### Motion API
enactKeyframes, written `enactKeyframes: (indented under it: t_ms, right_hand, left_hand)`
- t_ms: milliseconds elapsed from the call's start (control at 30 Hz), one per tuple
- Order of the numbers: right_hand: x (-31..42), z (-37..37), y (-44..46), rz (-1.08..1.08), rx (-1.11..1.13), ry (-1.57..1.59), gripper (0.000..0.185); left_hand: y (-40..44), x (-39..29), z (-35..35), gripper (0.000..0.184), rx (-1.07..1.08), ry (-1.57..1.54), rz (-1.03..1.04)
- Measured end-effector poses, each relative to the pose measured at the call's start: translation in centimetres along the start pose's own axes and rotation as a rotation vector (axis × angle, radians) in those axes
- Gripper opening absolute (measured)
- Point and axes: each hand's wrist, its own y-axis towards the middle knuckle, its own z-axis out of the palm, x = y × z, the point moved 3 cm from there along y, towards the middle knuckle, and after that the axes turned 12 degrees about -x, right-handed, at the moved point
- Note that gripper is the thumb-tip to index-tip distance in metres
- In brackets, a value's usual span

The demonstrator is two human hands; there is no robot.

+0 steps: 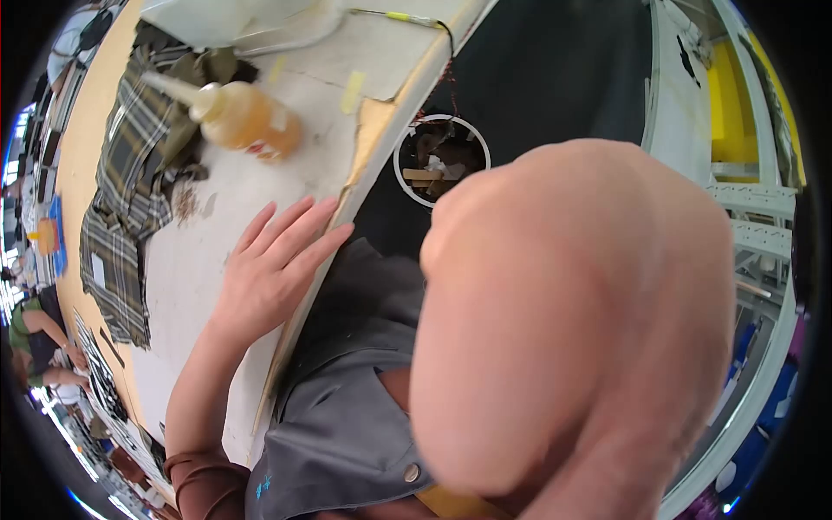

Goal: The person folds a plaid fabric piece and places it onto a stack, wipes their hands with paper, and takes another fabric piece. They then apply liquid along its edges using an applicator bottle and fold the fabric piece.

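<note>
My left hand (273, 273) lies palm down near the table's front edge, its fingers stretched and a little apart, holding nothing. My right hand (572, 286) is raised very close to the camera and fills much of the right side, blurred. Its fingers are mostly hidden, so what it touches or holds does not show. Beyond the left hand stands a squeeze bottle (251, 121) of amber liquid with a long pale nozzle. Plaid fabric pieces (130, 195) lie to the left of it on the pale tabletop (195, 277).
A round bin (399, 165) with scraps stands on the dark floor beside the table edge. A clear plastic container (208, 22) and a thin cable (399, 16) are at the far end. At the left, another person (48, 338) works over striped material. Metal racking (754, 208) stands at right.
</note>
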Motion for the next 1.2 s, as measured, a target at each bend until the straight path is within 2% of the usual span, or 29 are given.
enactKeyframes:
  t_ms: [33,100,167,267,567,767,1200]
  right_hand:
    - [-0.7,0.1,-1.5,-0.003,-0.027,-0.001,0.032]
    - [-1.6,1.1,-0.5,-0.011,-0.071,-0.004,0.032]
    - [-0.6,0.4,-4.3,-0.021,-0.111,-0.008,0.032]
    - [-1.9,-1.4,-5.9,-0.038,-0.172,-0.009,0.031]
    - [-7.2,-5.9,-8.0,-0.104,-0.291,0.022,0.031]
    - [-8.1,-7.6,-13.1,-0.131,-0.355,0.052,0.031]
    - [-11.3,-9.0,-12.7,-0.155,-0.482,0.053,0.031]
  left_hand:
    - [1.5,-0.2,1.1,0.061,-0.009,0.005,0.073]
    - [2.9,0.3,3.3,0.061,-0.015,-0.085,0.049]
    - [3.5,0.4,4.1,0.058,0.032,-0.049,0.029]
    - [3.9,0.1,3.5,0.053,0.126,-0.087,-0.042]
    - [4.1,0.4,4.2,0.046,0.182,-0.022,-0.037]
    - [4.0,0.7,4.3,0.042,0.209,-0.006,-0.046]
    - [3.4,0.8,4.5,0.042,0.227,-0.002,-0.019]
